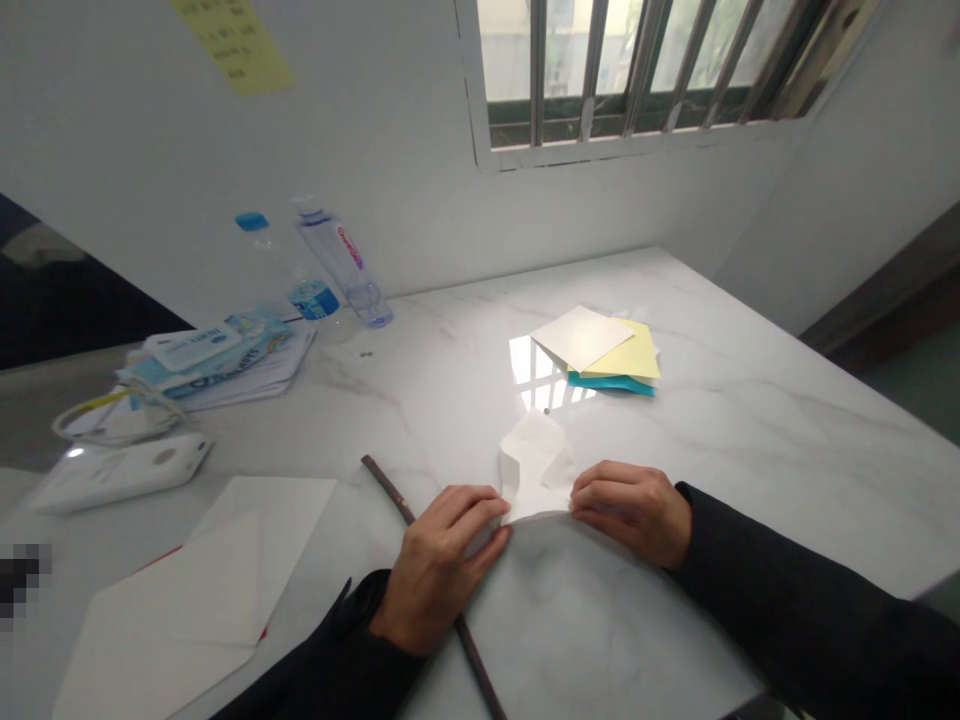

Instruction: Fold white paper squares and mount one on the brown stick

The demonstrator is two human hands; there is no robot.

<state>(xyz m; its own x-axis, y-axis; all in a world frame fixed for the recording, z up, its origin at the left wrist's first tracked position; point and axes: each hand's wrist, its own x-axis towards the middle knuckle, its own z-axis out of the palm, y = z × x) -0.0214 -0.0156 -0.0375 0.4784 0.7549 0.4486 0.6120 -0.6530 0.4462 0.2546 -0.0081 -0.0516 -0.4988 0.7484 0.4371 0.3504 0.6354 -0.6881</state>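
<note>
A small piece of white folded paper (537, 462) lies on the marble-patterned table, creased, with its upper part spread out. My left hand (450, 560) pinches its lower left corner between thumb and fingers. At the lower right corner, my right hand (626, 507) grips the paper the same way; its thumb is mostly hidden. A thin dark brown stick (387, 484) runs diagonally beneath my left hand and wrist, partly covered by them.
Beyond the hands sits a stack of coloured paper sheets (626, 350). To the left are white sheets (217, 580), a white device (124, 472), a cable (64, 425), a wipes packet (202, 360), a blue-capped bottle (315, 300) and a tilted clear bottle (337, 255). A barred window (637, 70) is behind.
</note>
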